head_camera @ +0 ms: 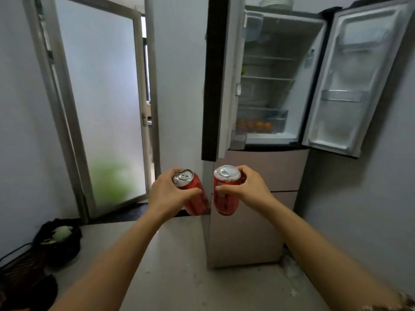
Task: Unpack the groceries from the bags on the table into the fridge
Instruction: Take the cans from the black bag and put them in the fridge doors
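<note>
head view, looking forward and down. just below the middle, toward 6 o'clock, two bare hands meet. the left hand [166, 194] curls fingers and thumb round the left can [197, 204], a smooth red metal cylinder with a silver lid and pull tab, its top tilted toward 11 o'clock. the right hand [251, 187] grasps the right can [225, 203] the same way, nearly upright, with a shiny lid. the cans hang in the air just beside each other, a thin gap between them, outside the fridge [271, 70] and in front of its flat beige drawer fronts [258, 176]. the fridge fills 1 to 2 o'clock with both upper doors swung open. the left door [211, 86] shows only its dark edge; the right door [350, 86] shows a moulded white plastic lining. inside are thin shelves [267, 78] and a clear drawer [262, 117] with blurred oranges [258, 126]. pale round dishes [277, 1] on top are cut off by the frame. print on the cans is too blurred to read. at 10 o'clock stands a frosted glass door [101, 97] in a grey metal frame, with an unidentifiable green smear behind it. at 8 o'clock is a crumpled black bag [65, 248] with something pale inside; what it rests on is hard to make out. the floor [175, 265] is pale and speckled, and the walls [359, 198] are plain grey-white.
</note>
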The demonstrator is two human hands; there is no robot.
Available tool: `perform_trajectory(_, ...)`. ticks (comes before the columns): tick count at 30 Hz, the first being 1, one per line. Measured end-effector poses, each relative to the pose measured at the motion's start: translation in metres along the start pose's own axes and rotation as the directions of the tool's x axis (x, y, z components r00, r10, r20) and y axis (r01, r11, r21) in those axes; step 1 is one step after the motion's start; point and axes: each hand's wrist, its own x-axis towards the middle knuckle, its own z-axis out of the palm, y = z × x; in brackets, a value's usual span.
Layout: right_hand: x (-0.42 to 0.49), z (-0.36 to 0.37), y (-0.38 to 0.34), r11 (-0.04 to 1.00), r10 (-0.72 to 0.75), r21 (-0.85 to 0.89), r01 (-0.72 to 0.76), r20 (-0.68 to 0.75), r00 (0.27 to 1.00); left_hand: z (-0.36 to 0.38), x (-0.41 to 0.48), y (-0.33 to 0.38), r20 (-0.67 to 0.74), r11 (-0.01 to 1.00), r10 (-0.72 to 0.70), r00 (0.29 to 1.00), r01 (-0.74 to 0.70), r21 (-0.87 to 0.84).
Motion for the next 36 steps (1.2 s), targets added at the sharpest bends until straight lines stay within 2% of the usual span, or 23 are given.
perform_trajectory(7, 0.088, -0.077, 0.03, 1.0, -0.006, -0.02, 0.004, -0.119, 0.993, 0.089, 0.093, 0.024, 0.056, 0.987, 0.157, 0.986, -0.155, -0.04)
perform_trajectory(13, 0.194, -0.131, 0.05, 1.0, -0.018, 0.003, 0.019, -0.174, 0.985, 0.156, 0.195, 0.043, 0.017, 0.971, 0.238, 0.971, -0.238, -0.034)
perform_trajectory(23, 0.352, -0.187, 0.078, 0.972, -0.141, 0.154, 0.177, -0.217, 0.966, 0.225, 0.302, 0.077, -0.104, 0.905, 0.412, 0.905, -0.393, 0.164)
perform_trajectory(28, 0.421, -0.197, 0.102, 0.945, -0.211, 0.231, 0.233, -0.116, 0.971, 0.259, 0.335, 0.087, -0.123, 0.861, 0.437, 0.891, -0.375, 0.344)
perform_trajectory(31, 0.456, -0.198, 0.117, 0.933, -0.259, 0.25, 0.257, -0.026, 0.965, 0.277, 0.354, 0.09, -0.175, 0.844, 0.391, 0.904, -0.276, 0.46)
perform_trajectory(36, 0.506, -0.195, 0.133, 0.932, -0.297, 0.264, 0.25, 0.154, 0.942, 0.3, 0.375, 0.093, -0.165, 0.763, 0.302, 0.939, -0.135, 0.632)
